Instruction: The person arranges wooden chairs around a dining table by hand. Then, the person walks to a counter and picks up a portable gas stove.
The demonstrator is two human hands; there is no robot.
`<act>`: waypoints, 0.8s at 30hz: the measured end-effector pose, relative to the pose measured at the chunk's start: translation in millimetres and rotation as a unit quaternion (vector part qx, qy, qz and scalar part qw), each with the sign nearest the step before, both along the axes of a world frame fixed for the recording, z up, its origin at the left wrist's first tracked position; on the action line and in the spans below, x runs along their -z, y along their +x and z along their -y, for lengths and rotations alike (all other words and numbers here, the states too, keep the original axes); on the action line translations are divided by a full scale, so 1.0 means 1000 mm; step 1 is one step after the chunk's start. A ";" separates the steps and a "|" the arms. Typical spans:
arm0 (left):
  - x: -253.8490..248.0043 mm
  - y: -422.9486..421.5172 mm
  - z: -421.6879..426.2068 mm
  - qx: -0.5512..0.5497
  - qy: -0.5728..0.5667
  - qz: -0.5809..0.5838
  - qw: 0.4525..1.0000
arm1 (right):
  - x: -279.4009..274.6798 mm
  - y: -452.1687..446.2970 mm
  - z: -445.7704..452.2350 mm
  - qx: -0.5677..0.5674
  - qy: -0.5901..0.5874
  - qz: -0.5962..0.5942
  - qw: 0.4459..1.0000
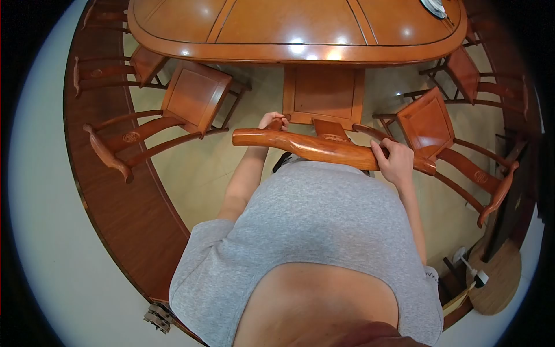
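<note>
A wooden chair (324,147) stands right in front of me, its curved top rail across my waist. My left hand (275,121) is closed on a wooden part of the chair just beyond the rail's left end. My right hand (395,161) is wrapped over the right part of the top rail, thumb on the near side. Part of the chair's back splat (330,130) shows behind the rail; its legs are hidden.
A large wooden table (277,29) lies ahead, with a plate (433,8) at its far right. Chairs (196,98) (426,124) stand on both sides. At the lower right are a round wooden stool (497,283) and a white plug (481,279).
</note>
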State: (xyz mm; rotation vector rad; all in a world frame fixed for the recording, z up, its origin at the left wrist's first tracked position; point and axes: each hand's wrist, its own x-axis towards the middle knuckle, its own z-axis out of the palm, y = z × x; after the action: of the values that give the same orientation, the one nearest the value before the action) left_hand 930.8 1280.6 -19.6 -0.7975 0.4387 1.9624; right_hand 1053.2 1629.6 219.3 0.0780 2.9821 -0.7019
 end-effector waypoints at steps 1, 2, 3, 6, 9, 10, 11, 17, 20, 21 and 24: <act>0.000 0.000 0.001 -0.001 -0.001 -0.001 1.000 | 0.000 0.000 0.000 -0.001 0.004 -0.003 1.000; 0.000 0.000 0.001 0.009 0.013 0.004 1.000 | 0.000 0.001 0.000 -0.001 0.008 -0.006 1.000; 0.000 0.000 0.001 0.019 0.026 0.008 0.999 | 0.001 0.002 0.000 -0.002 0.008 -0.007 1.000; 0.010 0.000 0.001 -0.010 0.030 0.027 0.999 | 0.003 0.002 0.000 0.005 0.013 -0.008 1.000; 0.032 -0.005 0.012 0.032 0.134 0.047 0.989 | 0.002 0.001 0.001 0.015 0.021 -0.009 1.000; 0.032 -0.008 0.013 0.034 0.135 0.048 0.989 | 0.003 0.001 0.002 0.021 0.020 -0.017 0.999; 0.032 -0.010 0.013 0.047 0.153 0.054 0.986 | 0.004 0.001 0.002 0.028 0.019 -0.024 0.999; 0.036 -0.015 0.012 0.079 0.211 0.083 0.971 | 0.001 0.003 0.002 0.024 0.020 0.007 0.999; 0.038 -0.012 0.012 0.060 0.225 0.088 0.969 | 0.005 0.006 0.003 0.027 0.020 -0.021 0.999; 0.040 -0.012 0.012 0.048 0.221 0.083 0.971 | 0.006 0.007 0.004 0.026 0.020 -0.023 0.999; 0.042 -0.009 0.014 0.068 0.214 0.047 0.973 | 0.001 0.013 0.007 0.031 0.006 -0.006 0.999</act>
State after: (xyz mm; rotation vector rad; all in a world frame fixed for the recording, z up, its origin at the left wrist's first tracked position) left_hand 921.7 1266.9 -62.1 -0.5625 0.0067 1.7929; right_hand 1065.8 1622.3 218.0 0.1674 3.0073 -0.6918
